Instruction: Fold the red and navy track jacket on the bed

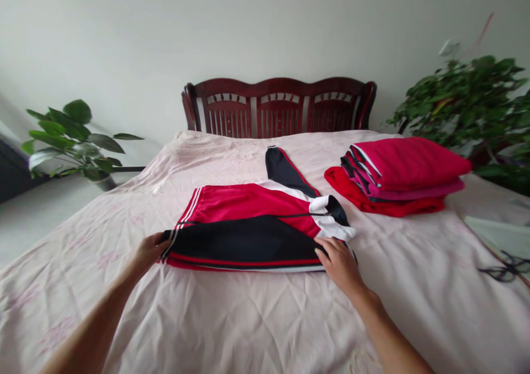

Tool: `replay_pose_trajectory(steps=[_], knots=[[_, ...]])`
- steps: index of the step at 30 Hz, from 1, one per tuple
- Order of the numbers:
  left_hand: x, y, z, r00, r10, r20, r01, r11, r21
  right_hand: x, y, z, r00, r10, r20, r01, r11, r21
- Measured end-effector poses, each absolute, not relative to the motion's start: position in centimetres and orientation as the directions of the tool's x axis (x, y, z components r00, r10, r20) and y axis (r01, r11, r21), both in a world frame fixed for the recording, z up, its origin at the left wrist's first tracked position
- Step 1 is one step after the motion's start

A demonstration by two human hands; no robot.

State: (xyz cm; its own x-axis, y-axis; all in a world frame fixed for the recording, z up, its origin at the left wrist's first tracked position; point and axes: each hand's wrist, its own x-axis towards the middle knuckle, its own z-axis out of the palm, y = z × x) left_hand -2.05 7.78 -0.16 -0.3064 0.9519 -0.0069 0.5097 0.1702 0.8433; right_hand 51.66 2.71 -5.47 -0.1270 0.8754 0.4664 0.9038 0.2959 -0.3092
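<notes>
A red, black and white tracksuit jacket [244, 236] lies folded on the bed, with its black sleeve [285, 169] stretched toward the headboard. My left hand [149, 251] grips the jacket's near left edge, where white stripes run along the black panel. At the right end of the same fold, my right hand [337, 264] lies over the black fabric and red trim, its fingers spread. Whether it grips the cloth does not show. A white collar or lining section [333, 225] bunches just beyond that hand. Past the jacket stands a stack of folded red clothes [401, 175].
The bed's crumpled pale pink sheet [248, 321] spreads under everything, below a dark carved wooden headboard [279, 109]. Leafy potted plants stand left [72, 139] and right [464, 103]. Dark scissors [505, 269] lie at the far right, beside a pale sheet [497, 236].
</notes>
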Motion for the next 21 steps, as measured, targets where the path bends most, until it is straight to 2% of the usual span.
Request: replay_pose_trajectory(steps=[5, 9, 11, 14, 16, 19, 21], knots=[[-2.2, 7.3, -2.2, -0.368, 0.929, 0.032, 0.621, 0.220, 0.752, 51.8, 2.6, -5.4, -0.136, 0.869, 0.476, 0.934, 0.273, -0.232], [-2.0, 6.9, -3.0, -0.413, 0.909, 0.052, 0.766, 0.316, 0.560, 51.7, 2.8, -5.3, -0.129, 0.875, 0.467, 0.937, 0.261, -0.231], [-2.1, 6.9, -3.4, -0.411, 0.910, 0.054, 0.796, 0.330, 0.508, 51.9, 2.8, -5.2, -0.119, 0.878, 0.464, 0.928, 0.265, -0.264], [-2.9, 7.1, -3.9, -0.390, 0.921, 0.016, 0.770, 0.317, 0.553, 53.1, 2.3, -5.0, -0.056, 0.874, 0.483, 0.904, 0.251, -0.348], [-3.5, 7.4, -4.2, -0.369, 0.928, -0.045, 0.708, 0.312, 0.633, 54.3, 1.6, -4.7, -0.012, 0.873, 0.487, 0.893, 0.229, -0.387], [-4.0, 7.9, -4.5, -0.246, 0.959, -0.140, 0.590, 0.263, 0.763, 56.2, 0.6, -4.4, -0.009, 0.882, 0.471, 0.897, 0.216, -0.387], [-3.9, 8.2, -4.4, -0.193, 0.972, -0.136, 0.587, 0.226, 0.777, 57.0, 0.3, -4.4, -0.037, 0.885, 0.464, 0.905, 0.226, -0.360]])
